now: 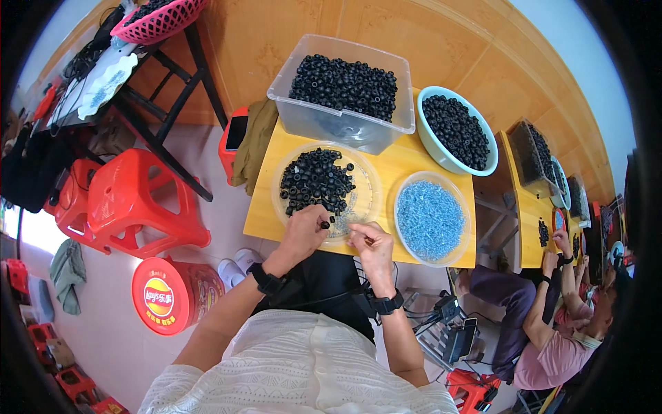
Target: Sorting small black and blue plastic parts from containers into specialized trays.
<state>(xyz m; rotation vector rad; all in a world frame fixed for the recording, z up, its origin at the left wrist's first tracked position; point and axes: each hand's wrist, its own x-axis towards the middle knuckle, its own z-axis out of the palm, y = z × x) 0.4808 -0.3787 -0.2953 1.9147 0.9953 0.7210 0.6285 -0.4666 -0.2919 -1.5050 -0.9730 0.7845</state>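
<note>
My left hand [302,233] is at the near edge of a round clear tray [369,185], its fingers closed on a small black ring-shaped part [325,225]. Beside it, my right hand [374,250] is pinched together at the tray's near right rim; whatever lies between its fingers is too small to make out. A heap of black ring-shaped parts [316,181] fills the tray's left side, with tiny clear bits scattered near its front. Right of my right hand stands a round clear tub of small light-blue translucent pieces [431,219].
Behind the tray on the yellow table [259,219] stand a clear plastic bin [331,129] and a pale-blue basin [492,160], both holding black parts. Red stools [141,200] and a red round tub [162,297] are at left. A co-worker [552,352] sits at right.
</note>
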